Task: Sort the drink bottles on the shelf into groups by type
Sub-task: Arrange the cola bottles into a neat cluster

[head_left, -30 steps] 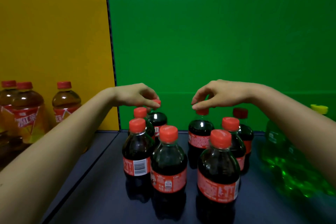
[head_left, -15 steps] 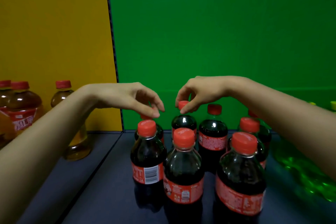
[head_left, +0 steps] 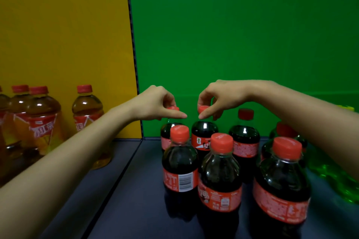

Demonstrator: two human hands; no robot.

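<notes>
Several dark cola bottles with red caps and red labels stand grouped on the dark shelf [head_left: 124, 190] before the green wall. My left hand [head_left: 155, 103] pinches the cap of the back-left cola bottle [head_left: 166, 132]. My right hand [head_left: 217, 99] pinches the cap of the back-middle cola bottle [head_left: 204, 134] beside it. Both bottles stand upright on the shelf, their caps partly hidden by my fingers. Three more cola bottles [head_left: 221, 176] form the front row.
Several amber tea bottles [head_left: 42, 122] with red caps stand at the left against the yellow wall. A green bottle [head_left: 330, 172] with a yellow cap sits at the far right behind my right forearm. A seam runs along the shelf between the two sections.
My left hand has come onto the cap of the back-left bottle. My right hand stays on the cap of the back-middle cola bottle, which has stayed put. The view shifted slightly.
</notes>
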